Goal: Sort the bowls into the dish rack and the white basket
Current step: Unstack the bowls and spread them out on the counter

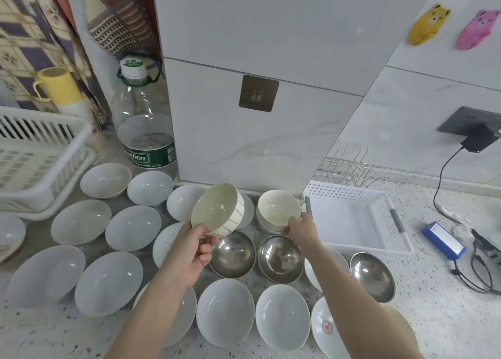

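A cream bowl with thin blue stripes [218, 209] is held above the counter by the left hand [189, 253], its rim pinched between thumb and curled fingers and its mouth tilted toward the camera. The near rim of a second cream bowl [278, 206] is pinched by the right hand [299, 229]; this bowl sits on top of a short stack of like bowls near the foot of the wall. Just below the hands, two stainless steel bowls [232, 254] are seen side by side on the speckled counter [447, 318], with a third further right. Many white bowls [108, 282] are spread across the counter to the left and front. An empty white perforated basket [355, 215] stands just right of the stacked bowls, with wire rack prongs [349, 166] visible behind it. A white slatted dish rack [35, 152] stands at the far left, well apart from both hands. A large water bottle [145, 122] stands behind the bowls beside the wall.
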Motion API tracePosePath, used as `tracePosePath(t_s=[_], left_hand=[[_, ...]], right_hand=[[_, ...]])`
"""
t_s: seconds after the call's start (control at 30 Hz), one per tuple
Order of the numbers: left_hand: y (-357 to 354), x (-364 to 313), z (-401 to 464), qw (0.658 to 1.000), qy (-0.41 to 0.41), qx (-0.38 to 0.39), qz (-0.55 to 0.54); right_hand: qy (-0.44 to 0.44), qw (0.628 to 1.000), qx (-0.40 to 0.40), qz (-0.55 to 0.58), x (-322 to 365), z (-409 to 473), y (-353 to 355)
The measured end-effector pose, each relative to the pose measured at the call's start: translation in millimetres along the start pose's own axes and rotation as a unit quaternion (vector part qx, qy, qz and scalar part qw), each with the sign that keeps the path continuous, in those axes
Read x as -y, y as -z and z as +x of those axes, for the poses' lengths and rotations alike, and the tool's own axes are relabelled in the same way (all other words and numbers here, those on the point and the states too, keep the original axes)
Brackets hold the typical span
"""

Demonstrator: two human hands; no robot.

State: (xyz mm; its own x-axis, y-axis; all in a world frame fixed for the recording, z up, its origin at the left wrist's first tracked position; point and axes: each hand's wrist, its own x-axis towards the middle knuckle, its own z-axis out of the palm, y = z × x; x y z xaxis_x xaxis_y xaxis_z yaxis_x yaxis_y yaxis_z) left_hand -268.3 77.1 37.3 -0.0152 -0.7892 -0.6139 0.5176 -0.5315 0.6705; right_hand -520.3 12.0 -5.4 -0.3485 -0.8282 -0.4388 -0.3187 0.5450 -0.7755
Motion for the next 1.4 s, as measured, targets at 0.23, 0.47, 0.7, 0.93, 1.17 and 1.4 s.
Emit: tracePosePath(t_s=[0.23,0.47,0.7,0.93,1.17,1.4], left_hand=[[-16,8,-18,1.0,-0.008,0.02,-0.008],[-61,41,-29,0.999,0.012,0.033,0.01],[-114,99,-35,0.997,0.078,0.023,0.01],[-159,154,-48,0.996,0.085,0.029,0.011],[-192,194,-57,0.998,0.064,0.014,0.005],[-205,213,-68,0.998,0.054,-0.015,0.032]], right_hand=[[0.013,0.983,-0.014,0.183,-10,-38,24],[0.008,0.945,-0.089,0.314,-54,-83,103],[0.008,0.913,-0.225,0.341,-106,-95,177],[-0.036,0.908,-0.281,0.308,-165,-71,243],[-0.042,0.958,-0.216,0.183,-210,-44,280],[-0.04,0.976,-0.149,0.155,-219,-25,281]])
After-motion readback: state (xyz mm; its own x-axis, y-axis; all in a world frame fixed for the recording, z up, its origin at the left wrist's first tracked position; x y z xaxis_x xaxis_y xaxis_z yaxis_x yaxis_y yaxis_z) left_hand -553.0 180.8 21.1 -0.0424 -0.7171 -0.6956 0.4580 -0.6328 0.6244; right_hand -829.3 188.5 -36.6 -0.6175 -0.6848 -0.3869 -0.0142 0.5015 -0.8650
